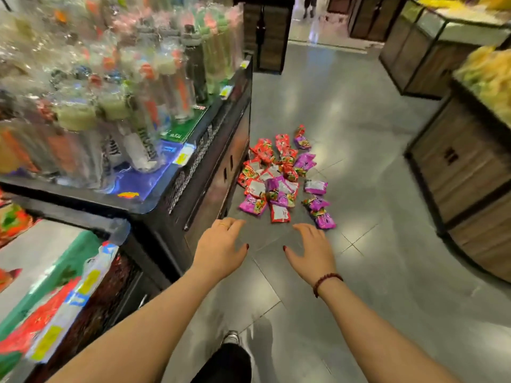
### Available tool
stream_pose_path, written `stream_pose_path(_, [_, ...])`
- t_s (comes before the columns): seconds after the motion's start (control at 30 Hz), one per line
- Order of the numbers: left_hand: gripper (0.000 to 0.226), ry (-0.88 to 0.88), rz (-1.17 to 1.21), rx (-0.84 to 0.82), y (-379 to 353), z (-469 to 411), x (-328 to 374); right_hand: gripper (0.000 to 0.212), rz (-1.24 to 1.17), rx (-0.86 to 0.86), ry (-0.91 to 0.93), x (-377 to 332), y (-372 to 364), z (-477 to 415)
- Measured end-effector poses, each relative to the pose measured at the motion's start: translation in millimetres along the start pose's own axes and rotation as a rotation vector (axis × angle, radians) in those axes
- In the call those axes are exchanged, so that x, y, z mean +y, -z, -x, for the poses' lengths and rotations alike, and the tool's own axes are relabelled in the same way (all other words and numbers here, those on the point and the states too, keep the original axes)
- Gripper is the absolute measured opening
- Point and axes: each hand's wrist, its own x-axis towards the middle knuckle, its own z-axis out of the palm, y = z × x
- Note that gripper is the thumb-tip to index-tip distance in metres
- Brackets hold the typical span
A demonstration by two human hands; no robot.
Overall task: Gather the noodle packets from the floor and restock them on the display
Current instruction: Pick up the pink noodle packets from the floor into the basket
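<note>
Red and purple noodle packets lie heaped on the floor.
Left hand and right hand reach out, apart, fingers loose, holding nothing.

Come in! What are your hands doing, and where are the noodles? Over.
Left hand open, right hand open, both empty. Packets piled on floor ahead. Nothing in between.

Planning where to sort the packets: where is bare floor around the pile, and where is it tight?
Bare floor lies right of the noodle packets, up to the wooden bins, and on their near side, by the left hand and right hand. Tight on the left: packets lie against the black display stand.
</note>
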Motion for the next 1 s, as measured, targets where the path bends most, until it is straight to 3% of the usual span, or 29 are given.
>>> stream_pose_path(0.47, [0.056, -0.009, 0.043, -0.124, -34, -222, -47, 0.051, -0.077, -0.030, -0.189, 48, -1, -191])
stream_pose_path(1.0, [0.057, 0.134, 0.052, -0.177, -75, -447, -71, 0.050, -0.107, -0.126, -0.127, 125, 13, -458])
